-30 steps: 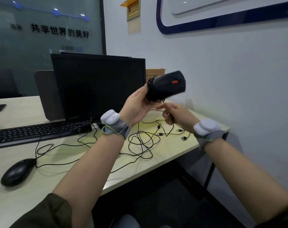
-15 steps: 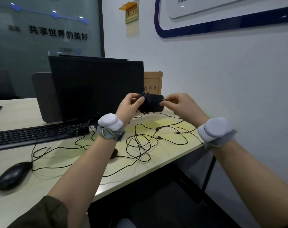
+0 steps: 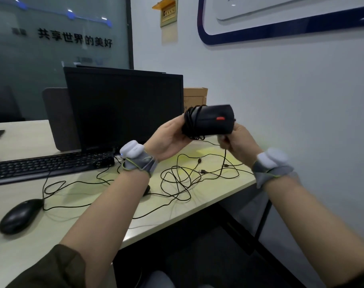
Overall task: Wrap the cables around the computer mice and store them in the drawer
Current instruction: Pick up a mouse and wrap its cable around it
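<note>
Head camera looks down on two bare forearms raised over a pale desk (image 3: 197, 206). Left hand (image 3: 170, 140) grips the rear of a black mouse with a red scroll wheel (image 3: 213, 119), fingers curled round the coils of cable (image 3: 190, 121) wound about it. Right hand (image 3: 237, 142) is blurred at the mouse's front end; its fingers look closed on the cable trailing down to loose black loops (image 3: 181, 179) on the desk. A second black mouse (image 3: 19, 215) lies at the near left, before a keyboard (image 3: 48, 165) and a dark monitor (image 3: 125, 107).
</note>
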A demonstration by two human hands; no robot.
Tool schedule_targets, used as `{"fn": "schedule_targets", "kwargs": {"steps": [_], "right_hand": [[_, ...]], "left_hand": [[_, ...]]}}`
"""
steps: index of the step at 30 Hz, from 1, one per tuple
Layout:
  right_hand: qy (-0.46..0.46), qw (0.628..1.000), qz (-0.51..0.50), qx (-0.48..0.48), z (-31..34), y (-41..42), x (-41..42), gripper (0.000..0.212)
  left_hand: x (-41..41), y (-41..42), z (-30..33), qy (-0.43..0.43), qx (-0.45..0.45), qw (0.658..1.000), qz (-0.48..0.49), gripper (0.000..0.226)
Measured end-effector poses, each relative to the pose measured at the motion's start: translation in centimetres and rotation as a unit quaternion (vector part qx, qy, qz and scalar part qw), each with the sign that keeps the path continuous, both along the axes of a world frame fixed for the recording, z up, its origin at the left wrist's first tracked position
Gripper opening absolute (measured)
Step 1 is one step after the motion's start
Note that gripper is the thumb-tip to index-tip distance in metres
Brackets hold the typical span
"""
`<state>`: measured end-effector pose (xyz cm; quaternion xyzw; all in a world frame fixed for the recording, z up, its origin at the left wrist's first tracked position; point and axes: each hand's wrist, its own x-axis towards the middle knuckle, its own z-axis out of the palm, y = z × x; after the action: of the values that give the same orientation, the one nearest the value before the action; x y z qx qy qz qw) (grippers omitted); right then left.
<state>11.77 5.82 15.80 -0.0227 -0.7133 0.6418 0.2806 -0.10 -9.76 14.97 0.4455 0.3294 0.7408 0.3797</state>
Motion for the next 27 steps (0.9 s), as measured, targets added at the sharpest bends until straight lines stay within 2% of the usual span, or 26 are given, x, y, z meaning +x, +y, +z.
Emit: {"fn": "schedule_targets", "kwargs": {"steps": [2,4,6,8,9,11,13,15,18,20,22,25,27], "right_hand": [[-0.044,0.996,-0.024,0.080,-1.0,-1.6,-0.4,0.032],[-0.142,0.972,-0.034,0.185,-1.5,-2.9,-0.3,0.029],[-0.221,0.938,-0.040,0.265,-1.7,-3.8,0.0,0.025],[-0.221,0.891,-0.102,0.383,-1.3,-4.3,0.4,0.022],[-0.202,0.865,-0.143,0.437,-0.8,-4.5,0.7,0.022],[-0.156,0.836,-0.207,0.483,0.3,-4.6,1.1,0.020],[-0.119,0.832,-0.227,0.491,1.5,-4.4,1.2,0.014],[-0.103,0.849,-0.205,0.476,2.6,-4.1,1.2,0.009],[-0.071,0.917,-0.144,0.366,3.8,-3.0,1.6,0.013],[-0.063,0.953,-0.089,0.283,4.0,-2.0,2.0,0.016],[-0.068,0.973,-0.040,0.216,3.7,-1.2,2.3,0.011],[-0.037,0.995,0.007,0.089,2.7,-0.2,2.5,0.018],[-0.030,0.998,-0.022,0.051,1.6,-0.3,2.3,0.030]], "left_hand": [[0.5,1.0,0.3,-0.062,0.033,0.997,0.045,0.031],[0.5,1.7,0.6,-0.141,0.078,0.981,0.105,0.028],[-0.5,1.9,0.6,-0.134,0.071,0.960,0.236,0.022],[-1.6,1.5,0.1,-0.002,-0.025,0.918,0.397,0.028],[-1.8,1.3,-0.2,0.071,-0.071,0.891,0.442,0.029],[-1.7,1.0,-0.6,0.187,-0.123,0.851,0.476,0.025],[-1.4,0.9,-1.0,0.271,-0.158,0.830,0.462,0.024],[-1.0,0.6,-1.1,0.311,-0.182,0.848,0.389,0.026],[-0.1,0.0,-0.8,0.330,-0.186,0.891,0.251,0.024],[0.5,0.0,-0.7,0.274,-0.164,0.933,0.164,0.019],[0.8,0.1,-0.5,0.186,-0.134,0.969,0.090,0.016],[1.1,0.4,-0.6,0.094,-0.086,0.991,0.031,0.026],[1.3,0.9,-0.4,0.051,-0.058,0.996,0.032,0.036]]}}
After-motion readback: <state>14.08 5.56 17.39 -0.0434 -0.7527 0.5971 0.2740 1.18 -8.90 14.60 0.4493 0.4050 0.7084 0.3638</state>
